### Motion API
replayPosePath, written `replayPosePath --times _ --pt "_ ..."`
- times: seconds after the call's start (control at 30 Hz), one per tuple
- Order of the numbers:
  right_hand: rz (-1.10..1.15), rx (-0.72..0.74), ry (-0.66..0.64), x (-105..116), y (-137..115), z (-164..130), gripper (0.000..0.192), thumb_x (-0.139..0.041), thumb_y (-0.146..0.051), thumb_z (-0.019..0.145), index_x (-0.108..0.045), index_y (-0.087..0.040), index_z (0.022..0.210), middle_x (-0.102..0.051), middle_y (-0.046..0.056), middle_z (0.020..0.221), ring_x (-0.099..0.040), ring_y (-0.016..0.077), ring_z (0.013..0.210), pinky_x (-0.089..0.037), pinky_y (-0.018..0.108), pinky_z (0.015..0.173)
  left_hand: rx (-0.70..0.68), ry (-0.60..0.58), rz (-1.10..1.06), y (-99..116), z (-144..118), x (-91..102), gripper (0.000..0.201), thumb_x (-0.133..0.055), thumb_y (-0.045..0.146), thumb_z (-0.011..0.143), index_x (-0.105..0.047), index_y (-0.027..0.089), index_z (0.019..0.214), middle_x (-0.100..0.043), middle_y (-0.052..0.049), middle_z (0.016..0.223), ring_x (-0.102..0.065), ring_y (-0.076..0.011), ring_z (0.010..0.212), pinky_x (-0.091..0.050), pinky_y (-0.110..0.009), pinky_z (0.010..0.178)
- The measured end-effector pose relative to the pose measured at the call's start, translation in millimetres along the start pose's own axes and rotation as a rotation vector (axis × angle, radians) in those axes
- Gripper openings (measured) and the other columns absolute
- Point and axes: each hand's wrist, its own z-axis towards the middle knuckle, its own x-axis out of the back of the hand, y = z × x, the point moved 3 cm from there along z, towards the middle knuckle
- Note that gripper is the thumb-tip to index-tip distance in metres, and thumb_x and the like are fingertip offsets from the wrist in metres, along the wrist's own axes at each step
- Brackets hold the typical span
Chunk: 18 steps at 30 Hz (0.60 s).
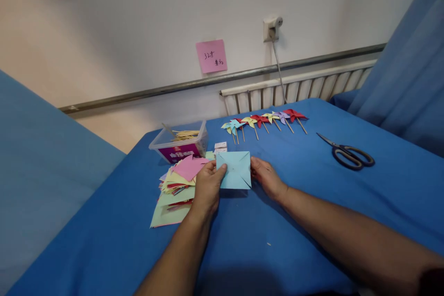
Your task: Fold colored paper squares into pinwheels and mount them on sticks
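Note:
A light blue paper square (236,169) with slits cut in from its corners is held up over the blue cloth. My left hand (208,185) pinches its left edge, thumb on the front and the other fingers mostly behind. At the right edge, my right hand (269,178) has its bent fingers closed on the paper, their tips partly hidden. Just left of my left hand lies a stack of coloured paper sheets (175,189), with a pink piece (190,166) on top. Small white boxes (220,146) sit behind the square.
A clear plastic tub (180,151) with thin wooden sticks (185,135) stands at the back left. Several finished paper pinwheels (260,121) lie in a row at the back. Black-handled scissors (350,155) lie open on the right. Behind are a radiator (270,97) and a plugged-in cable (278,64).

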Motion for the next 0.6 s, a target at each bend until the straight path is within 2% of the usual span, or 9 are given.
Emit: replayPosePath --times 0.07,0.13,0.3,0.43,0.5,0.6 --pt "0.038 -0.006 0.006 0 1 1 0.048 -0.069 -0.06 0.072 -0.068 -0.017 0.093 -0.071 0.005 0.085 -0.063 0.0182 0.075 -0.05 0.031 0.072 0.009 -0.017 0.012 -3 -2 -3.5 0.043 -0.082 0.033 0.059 -0.066 0.013 0.094 -0.072 -0.003 0.071 -0.064 -0.0164 0.057 -0.052 -0.028 0.059" --pt "0.057 -0.012 0.024 0 3 3 0.046 -0.077 -0.054 0.065 -0.069 -0.017 0.091 -0.072 0.003 0.084 -0.063 0.0183 0.074 -0.05 0.032 0.073 0.023 -0.032 -0.014 -4 -4 -6.4 0.041 -0.081 0.033 0.06 -0.067 0.013 0.093 -0.072 -0.004 0.072 -0.064 -0.0158 0.057 -0.052 -0.028 0.059" --pt "0.12 0.002 0.162 6 3 6 0.041 -0.077 -0.049 0.066 -0.071 -0.017 0.091 -0.074 0.002 0.082 -0.064 0.0179 0.071 -0.051 0.032 0.071 0.083 -0.025 -0.153 -3 -6 -9.0 0.031 -0.081 0.034 0.063 -0.069 0.014 0.083 -0.07 -0.003 0.073 -0.063 -0.014 0.064 -0.052 -0.026 0.061" --pt "0.169 0.037 0.278 12 2 8 0.04 -0.078 -0.046 0.066 -0.07 -0.016 0.09 -0.075 0.004 0.084 -0.066 0.0189 0.072 -0.051 0.033 0.073 0.128 -0.139 -0.144 -7 -9 -14.9 0.032 -0.08 0.038 0.066 -0.071 0.015 0.086 -0.071 -0.006 0.084 -0.065 -0.0165 0.074 -0.054 -0.028 0.066" --pt "0.191 0.035 0.291 12 2 8 0.039 -0.079 -0.044 0.066 -0.07 -0.016 0.092 -0.075 0.005 0.085 -0.066 0.0195 0.073 -0.052 0.034 0.074 0.123 -0.182 -0.091 -12 -10 -18.0 0.034 -0.08 0.038 0.065 -0.072 0.015 0.088 -0.072 -0.007 0.085 -0.066 -0.0165 0.074 -0.053 -0.027 0.066" --pt "0.205 0.013 0.261 10 4 8 0.04 -0.081 -0.043 0.064 -0.071 -0.016 0.092 -0.075 0.005 0.085 -0.066 0.0197 0.072 -0.052 0.034 0.073 0.092 -0.136 -0.046 -19 -8 -18.4 0.033 -0.083 0.037 0.062 -0.073 0.014 0.083 -0.07 -0.005 0.076 -0.061 -0.0127 0.062 -0.05 -0.024 0.061"
